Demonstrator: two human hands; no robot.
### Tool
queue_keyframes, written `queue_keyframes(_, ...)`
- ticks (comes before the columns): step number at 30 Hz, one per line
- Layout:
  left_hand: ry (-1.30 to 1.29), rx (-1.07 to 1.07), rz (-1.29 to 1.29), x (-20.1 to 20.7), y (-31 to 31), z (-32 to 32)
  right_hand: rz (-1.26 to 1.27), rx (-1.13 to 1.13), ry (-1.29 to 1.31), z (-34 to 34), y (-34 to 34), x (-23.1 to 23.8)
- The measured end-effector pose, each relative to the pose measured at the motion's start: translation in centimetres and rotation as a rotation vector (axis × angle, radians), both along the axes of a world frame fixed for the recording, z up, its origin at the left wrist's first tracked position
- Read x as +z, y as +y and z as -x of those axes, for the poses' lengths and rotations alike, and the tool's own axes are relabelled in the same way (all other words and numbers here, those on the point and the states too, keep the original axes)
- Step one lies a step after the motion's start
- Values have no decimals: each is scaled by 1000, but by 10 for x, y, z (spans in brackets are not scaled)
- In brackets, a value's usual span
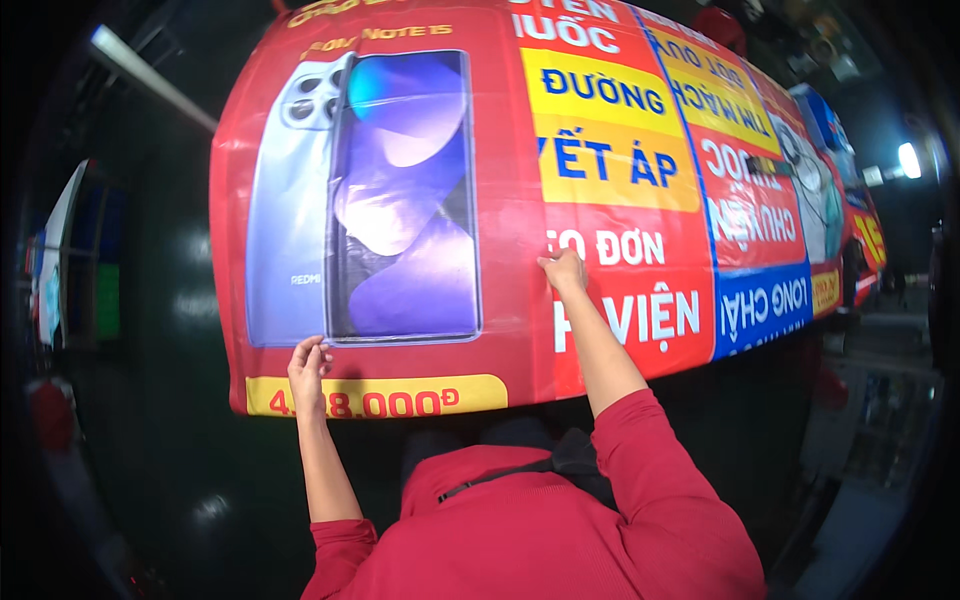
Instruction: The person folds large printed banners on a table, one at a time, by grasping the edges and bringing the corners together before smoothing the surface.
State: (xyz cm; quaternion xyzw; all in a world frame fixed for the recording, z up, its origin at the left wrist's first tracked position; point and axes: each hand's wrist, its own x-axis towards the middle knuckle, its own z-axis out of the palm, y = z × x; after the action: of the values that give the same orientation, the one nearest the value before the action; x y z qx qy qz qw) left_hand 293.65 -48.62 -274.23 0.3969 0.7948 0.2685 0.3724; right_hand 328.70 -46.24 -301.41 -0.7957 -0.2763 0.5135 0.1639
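Observation:
A large glossy printed banner sheet (510, 300) covers the table in front of me, its red part showing a big picture of a smartphone (405, 200). My left hand (309, 372) is over the near edge, between the phone picture and a yellow strip (470, 392). Its fingers are loosely bent and a little apart, with nothing visible in them. Farther in and to the right, my right hand (566, 270) is against the red lettered panel, fingers closed in a pinch. Whatever it grips, if anything, is too small to make out.
More yellow, red and blue lettered panels (760, 300) run to the right. A small dark object (765, 166) lies on the sheet there. Beyond the left end are a white pole (150, 75) and a dark floor (170, 300). A bright lamp (908, 160) shines at far right.

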Motion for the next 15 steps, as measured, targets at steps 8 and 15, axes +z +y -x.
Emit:
queue_keyframes(8, 132, 200, -4, 38, -30, 14, -207, -191, 198, 10, -6, -33)
queue_keyframes(15, 191, 1, -66, 61, 23, 47, -309, -180, 400, -13, -21, 30)
